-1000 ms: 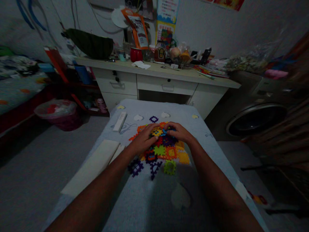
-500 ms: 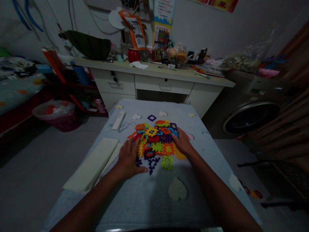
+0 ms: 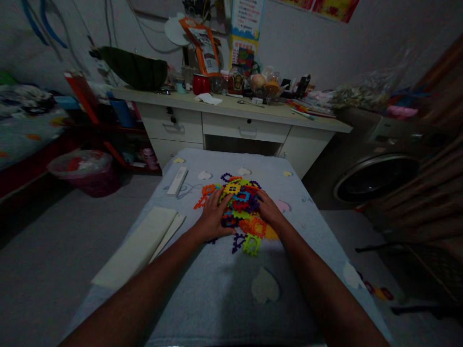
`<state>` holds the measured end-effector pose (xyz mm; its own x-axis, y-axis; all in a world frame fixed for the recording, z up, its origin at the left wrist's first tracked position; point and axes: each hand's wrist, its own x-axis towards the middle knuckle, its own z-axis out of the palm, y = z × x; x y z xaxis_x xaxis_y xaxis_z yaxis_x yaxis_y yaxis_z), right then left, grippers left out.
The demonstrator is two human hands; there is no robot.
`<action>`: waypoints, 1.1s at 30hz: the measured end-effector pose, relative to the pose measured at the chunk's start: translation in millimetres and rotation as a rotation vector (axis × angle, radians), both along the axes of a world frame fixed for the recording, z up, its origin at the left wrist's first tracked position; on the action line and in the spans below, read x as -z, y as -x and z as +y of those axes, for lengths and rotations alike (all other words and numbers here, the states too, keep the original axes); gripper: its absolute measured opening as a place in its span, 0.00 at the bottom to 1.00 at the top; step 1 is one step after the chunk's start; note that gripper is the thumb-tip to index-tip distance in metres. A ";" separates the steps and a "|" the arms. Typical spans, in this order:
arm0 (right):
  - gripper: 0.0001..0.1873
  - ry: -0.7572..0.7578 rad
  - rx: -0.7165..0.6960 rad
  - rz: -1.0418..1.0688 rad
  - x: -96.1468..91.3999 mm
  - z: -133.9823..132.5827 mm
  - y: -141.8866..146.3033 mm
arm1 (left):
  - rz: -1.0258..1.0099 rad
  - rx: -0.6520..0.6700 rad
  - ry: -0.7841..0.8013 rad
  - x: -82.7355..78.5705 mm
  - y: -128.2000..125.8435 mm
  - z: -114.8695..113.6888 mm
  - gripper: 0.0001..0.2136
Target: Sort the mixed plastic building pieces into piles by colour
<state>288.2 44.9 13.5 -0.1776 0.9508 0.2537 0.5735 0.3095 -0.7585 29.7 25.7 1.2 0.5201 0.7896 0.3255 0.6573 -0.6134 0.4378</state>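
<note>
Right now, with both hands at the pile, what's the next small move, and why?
I'd probably nudge the purple triangular piece inward with the left hand: it lies at the near edge of the pile of toothed pieces, just below that hand's thumb, while the right hand rests against the right side.

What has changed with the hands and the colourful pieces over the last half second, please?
The left hand has moved right and forward, against the left of the pile. The yellow window piece has shifted right and farther away, the purple triangle right. The right hand remains at the pile's right side; the white box lies where it was.
</note>
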 end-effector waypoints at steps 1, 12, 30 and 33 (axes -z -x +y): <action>0.20 -0.014 -0.001 0.003 -0.7 -1.3 -4.1 | 0.016 0.025 -0.002 -4.4 -0.2 0.0 0.53; 0.37 0.022 0.040 -0.310 1.9 -77.9 -47.6 | 0.119 -0.157 0.194 -11.8 19.8 -66.7 0.67; 0.43 0.053 -0.062 -0.162 -3.0 -87.4 14.8 | -0.066 -0.040 0.077 0.5 -14.2 -30.3 0.53; 0.27 -0.017 -0.026 -0.143 -18.6 -77.6 0.6 | -0.123 -0.076 0.045 -8.5 -9.9 -23.8 0.44</action>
